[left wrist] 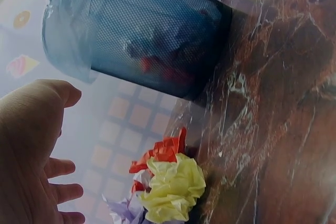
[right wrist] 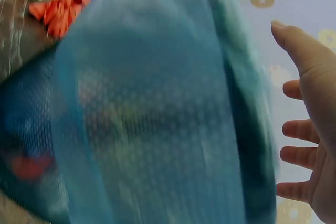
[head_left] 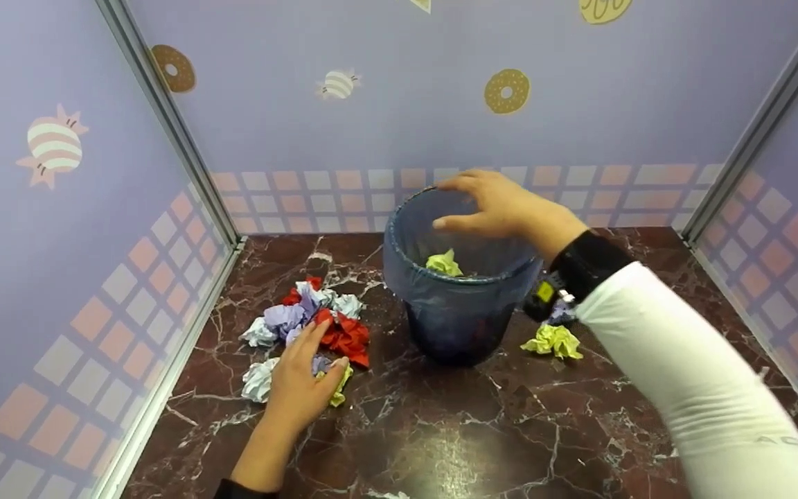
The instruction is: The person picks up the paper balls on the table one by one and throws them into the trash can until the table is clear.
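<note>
My right hand is over the mouth of a mesh waste bin, fingers apart and holding nothing. A bluish bin liner folds over the rim. Inside the bin, below that hand, a yellow crumpled paper ball shows; whether it is falling or resting I cannot tell. Red and dark shapes show dimly through the mesh in the left wrist view. My left hand, fingers extended, is above a pile of crumpled papers: red, purple, white and yellow. Contact with them is unclear.
Right of the bin lie a yellow paper ball and a purple one, partly hidden by the right wrist's camera. Patterned panels enclose the dark marbled table at the back and both sides.
</note>
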Available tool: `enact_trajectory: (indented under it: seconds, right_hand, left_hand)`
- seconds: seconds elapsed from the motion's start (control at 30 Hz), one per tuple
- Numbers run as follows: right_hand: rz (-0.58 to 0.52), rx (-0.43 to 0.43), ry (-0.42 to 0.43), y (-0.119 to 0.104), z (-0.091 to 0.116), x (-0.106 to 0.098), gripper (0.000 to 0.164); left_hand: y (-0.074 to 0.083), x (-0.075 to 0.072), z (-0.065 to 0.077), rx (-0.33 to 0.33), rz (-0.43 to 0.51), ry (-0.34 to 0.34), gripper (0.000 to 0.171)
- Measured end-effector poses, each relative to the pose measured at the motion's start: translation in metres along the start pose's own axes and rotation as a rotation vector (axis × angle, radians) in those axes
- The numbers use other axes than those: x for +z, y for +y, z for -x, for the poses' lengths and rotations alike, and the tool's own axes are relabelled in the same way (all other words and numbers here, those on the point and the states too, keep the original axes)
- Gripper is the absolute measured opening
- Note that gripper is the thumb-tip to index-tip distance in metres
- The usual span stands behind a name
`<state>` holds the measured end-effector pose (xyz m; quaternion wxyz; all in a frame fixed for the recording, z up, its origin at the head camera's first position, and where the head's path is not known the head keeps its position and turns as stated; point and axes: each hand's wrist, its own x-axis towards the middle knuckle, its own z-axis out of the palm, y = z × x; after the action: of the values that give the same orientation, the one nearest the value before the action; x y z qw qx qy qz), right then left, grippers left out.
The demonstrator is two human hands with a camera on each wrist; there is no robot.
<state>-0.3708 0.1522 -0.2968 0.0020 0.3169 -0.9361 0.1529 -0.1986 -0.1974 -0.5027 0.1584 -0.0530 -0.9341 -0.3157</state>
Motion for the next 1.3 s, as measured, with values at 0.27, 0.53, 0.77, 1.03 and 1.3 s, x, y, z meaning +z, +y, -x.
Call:
enact_trajectory:
  seconds: [0.27, 0.53, 0.77, 1.03, 1.3]
  right_hand:
    - [0.026, 0.087, 0.036, 0.048, 0.031, -0.016, 0.079]
    - [-0.009, 0.229, 0.037, 0.110, 0.070, -0.017, 0.076]
    - [-0.102, 0.349, 0.095, 0.171, 0.105, 0.006, 0.061]
    - [-0.190, 0.521, -0.012, 0.227, 0.147, 0.067, 0.070]
    - [-0.079, 0.555, 0.024, 0.244, 0.173, 0.135, 0.070]
  left_hand:
    - [0.021, 0.005, 0.004, 0.079, -0.018, -0.004, 0.070]
    - [0.046, 0.015, 0.012, 0.123, -0.046, -0.103, 0.074]
    - [0.061, 0.027, 0.020, 0.181, -0.050, -0.164, 0.073]
    - [0.070, 0.040, 0.030, 0.213, -0.058, -0.230, 0.072]
    - [0.070, 0.048, 0.034, 0.247, -0.025, -0.222, 0.069]
